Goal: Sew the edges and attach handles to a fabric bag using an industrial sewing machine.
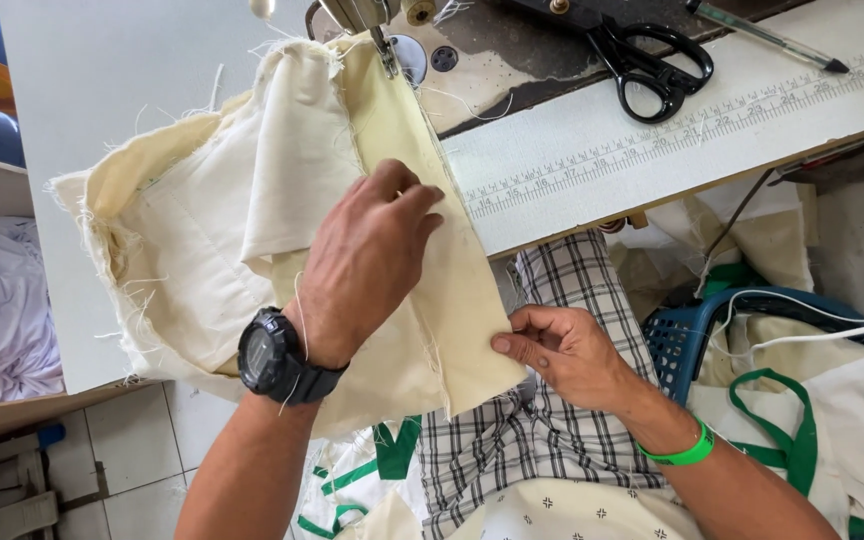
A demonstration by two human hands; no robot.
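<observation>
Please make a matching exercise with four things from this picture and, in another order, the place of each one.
Things:
1. black-handled scissors
2. black digital wristwatch
3. green wristband
4. blue plastic basket

Places:
A. on the right wrist
B. on the floor, right of the checked trousers
C. on the sewing table, above the printed ruler
D. on the left wrist

Pairs: 1-C, 2-D, 3-A, 4-B

Single head-worn view, steeply downward and close over the sewing table (652, 150) edge and lap.
</observation>
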